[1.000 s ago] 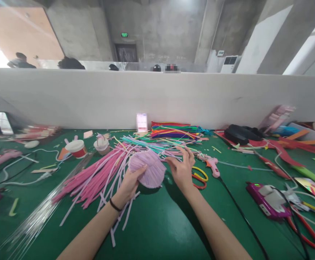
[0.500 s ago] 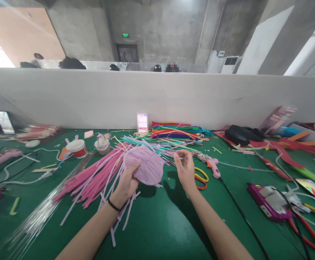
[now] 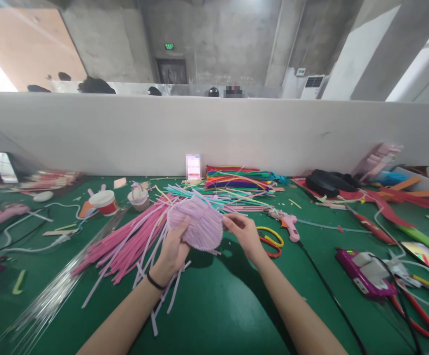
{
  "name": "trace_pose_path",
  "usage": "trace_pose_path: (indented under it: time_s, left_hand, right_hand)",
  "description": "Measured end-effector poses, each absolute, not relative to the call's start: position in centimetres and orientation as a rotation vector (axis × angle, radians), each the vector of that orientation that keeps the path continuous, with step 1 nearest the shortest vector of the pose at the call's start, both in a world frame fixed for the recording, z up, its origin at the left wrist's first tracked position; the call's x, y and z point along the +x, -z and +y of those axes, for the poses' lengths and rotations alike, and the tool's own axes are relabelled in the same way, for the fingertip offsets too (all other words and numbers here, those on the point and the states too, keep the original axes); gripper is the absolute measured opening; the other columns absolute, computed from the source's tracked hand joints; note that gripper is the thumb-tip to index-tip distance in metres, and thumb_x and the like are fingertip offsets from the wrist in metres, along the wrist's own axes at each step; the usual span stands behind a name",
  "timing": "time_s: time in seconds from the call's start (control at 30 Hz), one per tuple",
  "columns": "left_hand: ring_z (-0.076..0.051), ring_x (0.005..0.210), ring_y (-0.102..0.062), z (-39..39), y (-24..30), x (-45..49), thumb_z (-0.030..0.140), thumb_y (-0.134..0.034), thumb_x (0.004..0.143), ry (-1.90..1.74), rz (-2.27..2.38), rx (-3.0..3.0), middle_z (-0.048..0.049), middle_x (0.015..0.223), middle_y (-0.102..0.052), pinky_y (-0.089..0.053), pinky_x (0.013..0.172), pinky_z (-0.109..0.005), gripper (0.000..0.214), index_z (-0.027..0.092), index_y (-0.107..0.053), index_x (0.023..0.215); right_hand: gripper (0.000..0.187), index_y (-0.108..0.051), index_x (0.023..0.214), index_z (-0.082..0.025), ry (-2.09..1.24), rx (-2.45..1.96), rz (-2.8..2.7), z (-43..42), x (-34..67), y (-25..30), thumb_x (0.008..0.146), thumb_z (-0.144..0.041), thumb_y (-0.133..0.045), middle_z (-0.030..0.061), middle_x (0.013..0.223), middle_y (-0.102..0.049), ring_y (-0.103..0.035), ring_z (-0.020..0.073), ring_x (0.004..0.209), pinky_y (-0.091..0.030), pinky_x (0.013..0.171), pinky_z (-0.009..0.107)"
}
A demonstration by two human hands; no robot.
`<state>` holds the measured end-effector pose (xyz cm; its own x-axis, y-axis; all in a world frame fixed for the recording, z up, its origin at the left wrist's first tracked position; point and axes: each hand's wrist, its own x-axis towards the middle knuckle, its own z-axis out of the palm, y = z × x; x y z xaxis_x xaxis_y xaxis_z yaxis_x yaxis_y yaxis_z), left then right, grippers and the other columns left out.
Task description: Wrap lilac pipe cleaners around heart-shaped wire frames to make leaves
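My left hand point(image 3: 174, 246) grips a rounded, flat lilac piece point(image 3: 203, 224) made of fuzzy pipe cleaners laid side by side, with the thumb across its front. At the piece's right edge, my right hand point(image 3: 243, 234) has its thumb and forefinger pinched together on the rim. Its other fingers are curled. Behind and left of the piece spreads a bundle of pink pipe cleaners point(image 3: 125, 236), with loose lilac pipe cleaners point(image 3: 173, 288) below my left hand. Mint and lilac stems lie just beyond the piece.
Scissors with yellow and red handles point(image 3: 271, 241) and a pink glue gun point(image 3: 291, 227) lie right of my right hand. Farther right sits a purple power strip point(image 3: 364, 276). Clear thin strips point(image 3: 51, 296), a paper cup point(image 3: 104, 202) and a lit phone point(image 3: 193, 166) stand or lie around.
My right hand has moved left and slightly down, from apart to the lilac piece's right edge, its fingertips closing there. My left hand keeps its grip, nearly still.
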<state>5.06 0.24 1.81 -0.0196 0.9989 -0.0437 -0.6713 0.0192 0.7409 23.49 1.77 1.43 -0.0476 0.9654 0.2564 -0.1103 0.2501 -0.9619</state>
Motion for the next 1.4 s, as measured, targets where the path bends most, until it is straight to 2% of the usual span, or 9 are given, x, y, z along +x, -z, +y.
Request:
trace_pose_path:
  time_s: [0.13,0.33,0.43,0.67,0.9,1.07,1.27,1.4]
  left_hand:
    - [-0.022,0.108,-0.062,0.3,-2.0,5.0,0.022,-0.068,0.079,-1.506,0.693,0.625,-0.0063,0.115,-0.068,-0.047,0.099,-0.035,0.040,0.020,-0.060,0.119]
    - [-0.024,0.106,-0.063,-0.4,-2.2,5.3,0.022,-0.070,0.076,-1.409,0.705,0.640,-0.0076,0.111,-0.070,-0.047,0.099,-0.038,0.039,0.018,-0.063,0.114]
    - [-0.025,0.107,-0.062,-0.7,-1.9,5.6,0.022,-0.070,0.076,-1.374,0.700,0.634,-0.0078,0.111,-0.070,-0.046,0.100,-0.038,0.041,0.018,-0.062,0.116]
    - [-0.025,0.107,-0.063,-0.7,-1.6,5.7,0.024,-0.070,0.076,-1.353,0.704,0.654,-0.0077,0.112,-0.069,-0.046,0.100,-0.038,0.044,0.019,-0.060,0.119]
    - [-0.025,0.106,-0.063,-0.9,-1.5,6.0,0.024,-0.073,0.073,-1.373,0.712,0.701,-0.0069,0.109,-0.070,-0.046,0.099,-0.037,0.040,0.019,-0.064,0.112]
    - [-0.026,0.106,-0.063,-1.1,-1.3,6.3,0.026,-0.075,0.072,-1.381,0.717,0.731,-0.0078,0.108,-0.070,-0.047,0.098,-0.038,0.041,0.019,-0.066,0.111]
    - [-0.024,0.106,-0.063,-1.0,-1.1,6.2,0.023,-0.073,0.074,-1.380,0.704,0.721,-0.0060,0.110,-0.070,-0.046,0.098,-0.037,0.040,0.020,-0.065,0.113]
    - [-0.024,0.107,-0.063,-0.9,-1.4,6.1,0.024,-0.071,0.075,-1.387,0.706,0.681,-0.0065,0.112,-0.069,-0.046,0.098,-0.036,0.039,0.020,-0.064,0.113]
  right_hand:
    - [0.022,-0.073,0.081,-0.021,-1.121,-0.917,-1.286,1.9,23.5,-1.2,0.073,-0.041,-0.069,0.0015,0.071,-0.068,-0.058,0.0160,0.065,-0.045,0.061,0.028]
    - [0.035,-0.068,0.104,-0.026,-1.364,-0.762,-1.036,1.6,23.1,-1.3,0.073,-0.041,-0.070,0.0039,0.105,-0.068,-0.060,0.0197,0.096,-0.047,0.071,0.027]
    - [0.031,-0.069,0.100,-0.026,-1.494,-0.649,-0.914,1.3,22.7,-1.5,0.073,-0.041,-0.069,0.0041,0.110,-0.067,-0.060,0.0209,0.099,-0.047,0.076,0.029]
    - [0.029,-0.072,0.090,-0.021,-1.532,-0.646,-0.859,0.9,22.2,-1.9,0.071,-0.042,-0.071,0.0046,0.098,-0.071,-0.061,0.0235,0.096,-0.046,0.080,0.033]
    - [0.020,-0.072,0.081,-0.022,-1.410,-0.746,-0.839,1.3,22.1,-1.1,0.067,-0.035,-0.076,0.0000,0.086,-0.070,-0.061,0.0164,0.081,-0.044,0.073,0.027]
    - [0.020,-0.071,0.075,-0.020,-1.403,-0.736,-0.778,1.6,22.0,-0.8,0.063,-0.033,-0.079,-0.0003,0.076,-0.069,-0.060,0.0151,0.073,-0.044,0.070,0.027]
    - [0.020,-0.072,0.076,-0.021,-1.460,-0.758,-0.785,1.7,21.9,-0.5,0.061,-0.032,-0.080,-0.0011,0.074,-0.070,-0.061,0.0141,0.071,-0.043,0.069,0.027]
    - [0.023,-0.073,0.081,-0.021,-1.501,-0.734,-0.788,1.5,22.0,-0.7,0.069,-0.041,-0.073,0.0029,0.083,-0.071,-0.062,0.0168,0.075,-0.045,0.068,0.028]
